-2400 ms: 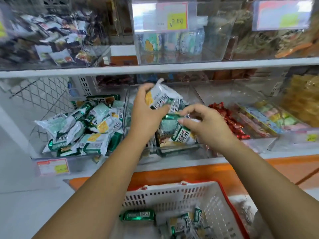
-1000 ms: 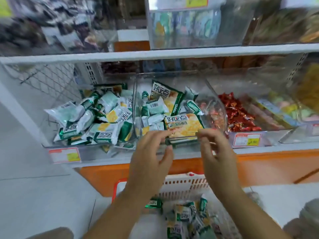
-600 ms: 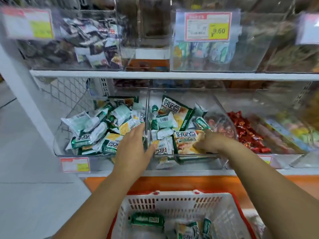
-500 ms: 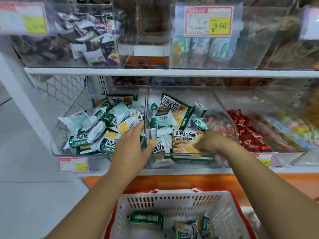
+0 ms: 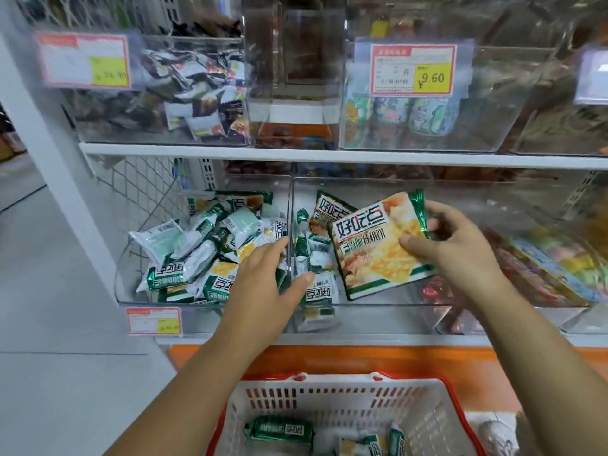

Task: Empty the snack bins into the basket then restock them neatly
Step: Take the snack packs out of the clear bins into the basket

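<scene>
I see two bins side by side on the lower shelf (image 5: 362,339): left bin (image 5: 125,268) w/ small pkts (image 5: 197,255) piled in it, middle bin (image 5: 378,319) touching its right. My left hand (image 5: 263,281) sits over the wall btwn them. My right hand (image 5: 460,245) holds a big pkt (image 5: 375,245) above the middle bin. The basket (image 5: 329,386) is below, in front.

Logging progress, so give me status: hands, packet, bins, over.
Left hand open, straddling the bin divider. Right hand grips the big snack packet, tilted over the middle bin. Basket below, path clear.
</scene>
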A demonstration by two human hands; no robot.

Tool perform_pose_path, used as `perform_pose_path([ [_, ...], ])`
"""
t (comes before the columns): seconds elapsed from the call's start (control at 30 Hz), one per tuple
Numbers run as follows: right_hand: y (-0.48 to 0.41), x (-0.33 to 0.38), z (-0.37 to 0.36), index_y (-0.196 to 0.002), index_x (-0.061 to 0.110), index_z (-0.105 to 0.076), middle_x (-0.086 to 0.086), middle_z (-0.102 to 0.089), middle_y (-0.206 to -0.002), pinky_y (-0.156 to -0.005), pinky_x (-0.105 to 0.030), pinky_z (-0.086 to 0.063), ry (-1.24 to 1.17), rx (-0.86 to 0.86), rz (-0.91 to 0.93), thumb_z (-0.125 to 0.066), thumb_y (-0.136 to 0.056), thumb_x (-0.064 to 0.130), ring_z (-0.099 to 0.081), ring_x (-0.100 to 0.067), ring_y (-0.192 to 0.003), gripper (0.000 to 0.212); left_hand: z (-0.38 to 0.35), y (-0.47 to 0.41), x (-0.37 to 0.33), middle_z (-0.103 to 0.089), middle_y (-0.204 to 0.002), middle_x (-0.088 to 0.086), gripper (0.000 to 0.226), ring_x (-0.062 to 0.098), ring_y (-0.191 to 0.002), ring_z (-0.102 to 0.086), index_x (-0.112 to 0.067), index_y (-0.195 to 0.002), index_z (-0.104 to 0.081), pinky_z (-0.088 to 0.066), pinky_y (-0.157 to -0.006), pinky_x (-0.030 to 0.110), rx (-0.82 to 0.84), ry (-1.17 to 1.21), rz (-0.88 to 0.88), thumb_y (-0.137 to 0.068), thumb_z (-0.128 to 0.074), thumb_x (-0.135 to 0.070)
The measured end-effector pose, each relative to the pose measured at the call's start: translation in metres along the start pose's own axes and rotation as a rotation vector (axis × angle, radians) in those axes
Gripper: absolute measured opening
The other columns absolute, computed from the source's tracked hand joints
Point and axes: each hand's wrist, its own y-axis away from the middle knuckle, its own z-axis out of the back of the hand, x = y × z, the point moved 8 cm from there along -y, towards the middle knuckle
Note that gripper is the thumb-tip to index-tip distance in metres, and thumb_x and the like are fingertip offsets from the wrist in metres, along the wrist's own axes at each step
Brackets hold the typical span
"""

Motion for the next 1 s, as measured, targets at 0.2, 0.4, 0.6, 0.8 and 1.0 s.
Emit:
perform_pose_path([
  [0.2, 0.026, 0.000, -0.068, -0.114, 0.022, -0.056, -0.016, -0.058, -0.114, -0.085, -0.045, -0.057, -0.245, 0.176, 0.042, -0.078, -0.074, 0.005, -0.060, -0.035, -0.102, 0.049, 0.016, 0.006, -0.006, -0.065, -0.102, -0.023, 0.032, 0.003, -0.096, -0.063, -0.044, -0.107, -0.056, -0.048, -0.076, 0.025, -0.030, 0.431, 0.180, -0.081, -0.052, -0.063],
  [0.4, -0.020, -0.010, -0.087, -0.118, 0.024, -0.056, -0.001, -0.051, -0.116, -0.091, -0.023, -0.043, 0.102, 0.067, 0.103, -0.069, -0.086, 0.032, -0.053, -0.015, -0.109, 0.036, 0.040, -0.002, 0.047, -0.071, -0.087, -0.014, 0.056, 0.003, -0.069, -0.062, -0.021, -0.124, -0.059, -0.052, -0.065, 0.040, -0.145, 0.813, 0.378, -0.075, -0.074, -0.042],
  [0.6, -0.082, -0.066, -0.091, -0.151, 0.018, -0.022, -0.012, -0.021, -0.153, -0.114, -0.043, -0.030, 0.467, 0.087, -0.006, -0.072, -0.083, 0.037, -0.030, -0.031, -0.139, 0.088, 0.048, -0.002, 0.062, -0.076, -0.086, -0.008, 0.029, 0.003, -0.071, -0.069, -0.025, -0.110, -0.064, -0.047, -0.055, 0.022, -0.158, 0.900, 0.385, -0.082, -0.070, -0.025],
  [0.8, -0.101, -0.061, -0.090, -0.121, 0.011, -0.062, -0.019, -0.065, -0.113, -0.078, -0.034, -0.052, 0.657, -0.026, 0.025, -0.066, -0.088, 0.029, -0.063, -0.031, -0.087, 0.038, 0.057, 0.016, 0.070, -0.077, -0.095, -0.003, 0.031, 0.013, -0.073, -0.071, -0.025, -0.113, -0.062, -0.047, -0.051, 0.020, -0.141, 0.881, 0.410, -0.084, -0.071, -0.020],
  [1.0, -0.035, -0.007, -0.028, -0.110, 0.021, -0.060, 0.000, -0.067, -0.099, -0.072, -0.028, -0.044, 0.264, -0.253, 0.148, -0.067, -0.088, 0.028, -0.062, -0.019, -0.087, 0.025, 0.067, 0.038, 0.065, -0.077, -0.095, 0.002, 0.042, 0.020, -0.076, -0.074, -0.020, -0.112, -0.062, -0.053, -0.052, 0.025, -0.092, 0.965, 0.420, -0.071, -0.074, -0.014],
])
